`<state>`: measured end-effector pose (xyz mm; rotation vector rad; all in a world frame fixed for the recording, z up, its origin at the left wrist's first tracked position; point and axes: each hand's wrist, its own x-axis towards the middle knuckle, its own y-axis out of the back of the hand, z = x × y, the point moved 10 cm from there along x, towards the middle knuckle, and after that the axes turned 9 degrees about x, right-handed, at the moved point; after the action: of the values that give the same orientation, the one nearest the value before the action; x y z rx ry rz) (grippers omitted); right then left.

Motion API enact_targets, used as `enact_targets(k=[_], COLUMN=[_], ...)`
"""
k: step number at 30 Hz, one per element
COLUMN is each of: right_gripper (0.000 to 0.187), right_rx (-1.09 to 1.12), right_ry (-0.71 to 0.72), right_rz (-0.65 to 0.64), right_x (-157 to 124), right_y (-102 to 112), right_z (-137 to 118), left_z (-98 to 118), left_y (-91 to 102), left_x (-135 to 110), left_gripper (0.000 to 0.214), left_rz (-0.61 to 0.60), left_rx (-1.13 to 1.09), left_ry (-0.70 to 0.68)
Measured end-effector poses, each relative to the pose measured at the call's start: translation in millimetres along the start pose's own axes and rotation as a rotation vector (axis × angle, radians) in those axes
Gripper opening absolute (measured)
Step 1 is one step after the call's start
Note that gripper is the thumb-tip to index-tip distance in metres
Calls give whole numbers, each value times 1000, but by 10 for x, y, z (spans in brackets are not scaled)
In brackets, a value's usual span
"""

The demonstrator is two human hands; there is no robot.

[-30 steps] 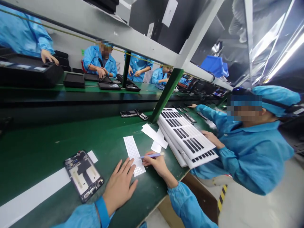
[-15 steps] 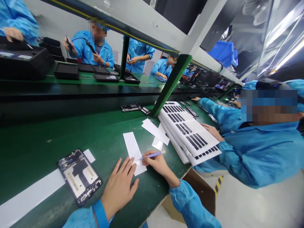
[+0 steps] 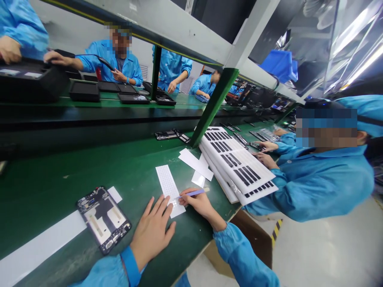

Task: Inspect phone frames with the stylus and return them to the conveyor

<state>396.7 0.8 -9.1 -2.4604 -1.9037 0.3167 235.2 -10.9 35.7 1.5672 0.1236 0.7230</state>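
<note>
My left hand (image 3: 154, 235) lies flat with its fingers spread, the fingertips on the left edge of a narrow white sticker sheet (image 3: 163, 175). Rows of small pale stickers cover most of that sheet. In my right hand (image 3: 199, 203) are slim purple tweezers (image 3: 194, 193), pinched between thumb and fingers. Their tip points left at the lower part of the sheet, close to my left fingertips; whether it grips a sticker is too small to tell. Left of my left hand, an opened phone (image 3: 103, 219) with bare circuitry rests on a long white strip (image 3: 44, 247).
White paper pieces (image 3: 196, 164) lie beyond my right hand. Stacked white sheets with black strips (image 3: 236, 159) stand at a green post (image 3: 215, 105). Phone parts (image 3: 166, 134) lie farther back. A co-worker (image 3: 323, 171) sits at right; others work across the bench. A cardboard box (image 3: 221, 259) sits below.
The view has shifted slightly; my hands hold nearly the same pose at the sheet. The co-worker at right has drawn an arm in, and the one opposite has reached left.
</note>
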Motion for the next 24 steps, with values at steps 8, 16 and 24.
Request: enact_targets(k=[8, 16, 24], right_gripper=[33, 25, 17], right_rx=[164, 131, 47], right_ry=[70, -40, -124], right_rz=[14, -438, -522], right_x=[13, 505, 684], right_y=[-461, -2441, -2837], right_z=[-213, -170, 297], left_z=[62, -1574, -1744], left_y=[523, 874, 654], left_x=[-396, -1398, -1415], left_gripper=[42, 41, 69], left_rz=[74, 154, 17], left_rx=[-50, 226, 250], left_ry=[-52, 489, 528])
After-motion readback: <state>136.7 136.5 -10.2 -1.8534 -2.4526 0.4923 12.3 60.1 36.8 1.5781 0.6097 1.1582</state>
